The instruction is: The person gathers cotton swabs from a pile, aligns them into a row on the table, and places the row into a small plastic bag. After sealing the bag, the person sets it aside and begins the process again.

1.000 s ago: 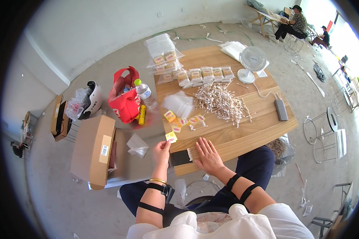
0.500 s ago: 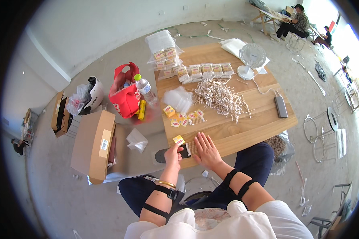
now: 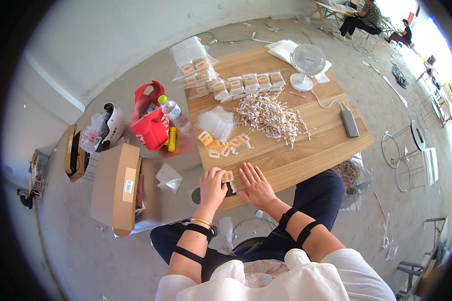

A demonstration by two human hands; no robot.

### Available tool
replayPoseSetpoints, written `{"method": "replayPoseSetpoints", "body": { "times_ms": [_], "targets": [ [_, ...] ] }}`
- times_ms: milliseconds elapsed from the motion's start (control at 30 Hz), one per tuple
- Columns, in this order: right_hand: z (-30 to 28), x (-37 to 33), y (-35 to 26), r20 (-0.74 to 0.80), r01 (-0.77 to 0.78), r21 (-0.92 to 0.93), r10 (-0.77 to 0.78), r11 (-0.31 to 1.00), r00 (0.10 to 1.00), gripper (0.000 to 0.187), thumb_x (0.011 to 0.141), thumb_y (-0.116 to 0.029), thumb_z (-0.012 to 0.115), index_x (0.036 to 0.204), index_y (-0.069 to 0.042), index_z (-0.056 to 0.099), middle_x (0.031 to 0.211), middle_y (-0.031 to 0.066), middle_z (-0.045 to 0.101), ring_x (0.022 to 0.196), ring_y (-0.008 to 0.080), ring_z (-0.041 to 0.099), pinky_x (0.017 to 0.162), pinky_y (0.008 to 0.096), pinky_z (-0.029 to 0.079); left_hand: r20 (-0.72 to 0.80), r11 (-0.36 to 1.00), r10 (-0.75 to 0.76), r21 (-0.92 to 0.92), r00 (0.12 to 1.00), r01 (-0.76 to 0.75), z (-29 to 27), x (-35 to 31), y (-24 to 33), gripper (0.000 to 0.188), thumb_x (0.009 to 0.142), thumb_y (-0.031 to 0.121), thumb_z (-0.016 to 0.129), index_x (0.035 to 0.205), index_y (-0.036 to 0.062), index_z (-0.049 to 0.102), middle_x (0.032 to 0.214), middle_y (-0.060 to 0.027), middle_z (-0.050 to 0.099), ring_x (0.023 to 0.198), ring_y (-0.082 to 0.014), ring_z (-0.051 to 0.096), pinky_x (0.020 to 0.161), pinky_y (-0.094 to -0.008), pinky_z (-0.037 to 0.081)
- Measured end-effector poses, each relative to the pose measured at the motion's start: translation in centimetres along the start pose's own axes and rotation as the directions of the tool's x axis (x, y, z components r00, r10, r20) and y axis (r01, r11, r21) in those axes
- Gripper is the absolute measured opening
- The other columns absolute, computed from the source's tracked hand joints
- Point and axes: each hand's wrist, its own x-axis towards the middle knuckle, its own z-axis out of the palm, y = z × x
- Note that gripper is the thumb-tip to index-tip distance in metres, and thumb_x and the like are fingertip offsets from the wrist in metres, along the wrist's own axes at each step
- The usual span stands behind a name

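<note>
A row of cotton swabs [image 3: 237, 186] lies at the table's near edge, partly on a black pad [image 3: 230, 191]. On the upper part of the swabs rests a small yellow and white card [image 3: 228, 176]. My left hand [image 3: 212, 189] has its fingers bent together at the card's left edge and seems to grip it; the fingertips are partly hidden. Flat beside the swabs' right side lies my right hand [image 3: 256, 185], fingers stretched out. Further in are more yellow cards [image 3: 217, 148], a finished-looking row of swabs [image 3: 242, 147] and a big loose pile of swabs [image 3: 271, 116].
Packed swab bags [image 3: 250, 83] line the back, beside a white fan [image 3: 308, 62]. A grey power bank [image 3: 349, 123] sits at right, clear plastic bags [image 3: 216, 122] at left. Left of the wooden table stand a bottle [image 3: 173, 111], red bag [image 3: 150, 125] and cardboard box [image 3: 116, 188].
My left hand has brought the yellow card down onto the swabs, its fingers now at the card's left side. My right hand stays flat beside them. The whole view has shifted slightly.
</note>
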Motion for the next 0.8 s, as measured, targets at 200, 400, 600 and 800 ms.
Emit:
{"method": "replayPoseSetpoints", "body": {
  "times_ms": [200, 400, 600, 800],
  "targets": [
    [-0.5, 0.0, -0.6, -0.002, 0.001, -0.019, -0.001, 1.000, 1.000, 0.081, 0.096, -0.047, 0.053, 0.155, 0.004, 0.031, 0.164, 0.0235, 0.027, 0.155, 0.0343, 0.020, 0.127, 0.0462, 0.013, -0.043, 0.994, 0.101, -0.035, 0.994, -0.103, 0.0, 0.4, -0.9, 0.017, 0.078, 0.004, 0.072, 0.094, 0.0101, 0.070, 0.098, -0.0040, 0.070, 0.093, -0.0257, 0.065, 0.085, -0.0403, 0.050],
    [-0.3, -0.1, -0.2, -0.023, 0.009, -0.029, -0.010, 1.000, 1.000, 0.082, 0.095, -0.046, 0.053, 0.154, 0.006, 0.031, 0.164, 0.0240, 0.027, 0.155, 0.0346, 0.020, 0.127, 0.0464, 0.014, -0.099, 0.982, 0.155, -0.091, 0.983, -0.164, 1.2, -1.7, 1.8, 0.009, 0.079, 0.006, 0.074, 0.086, 0.0101, 0.070, 0.093, -0.0024, 0.071, 0.089, -0.0241, 0.066, 0.077, -0.0393, 0.053],
    [-0.2, 0.0, -0.1, -0.023, 0.005, -0.032, -0.005, 0.999, 1.000, 0.082, 0.095, -0.046, 0.054, 0.154, 0.006, 0.032, 0.164, 0.0242, 0.027, 0.155, 0.0344, 0.020, 0.127, 0.0464, 0.014, -0.055, 0.995, 0.081, -0.054, 0.995, -0.084, 2.0, -3.3, 2.7, 0.019, 0.082, 0.015, 0.074, 0.100, 0.0107, 0.074, 0.113, -0.0024, 0.071, 0.104, -0.0231, 0.063, 0.093, -0.0429, 0.048],
    [-0.1, 0.1, -0.4, -0.019, 0.003, -0.009, -0.003, 1.000, 1.000, 0.082, 0.094, -0.046, 0.055, 0.155, 0.005, 0.031, 0.164, 0.0232, 0.026, 0.155, 0.0339, 0.019, 0.127, 0.0463, 0.014, 0.115, 0.988, 0.133, 0.059, 0.985, -0.140, 3.3, -5.1, 1.6, 0.072, 0.102, 0.051, 0.046, 0.158, 0.0074, 0.033, 0.164, -0.0143, 0.031, 0.153, -0.0321, 0.026, 0.123, -0.0559, 0.016]
  ]
}}
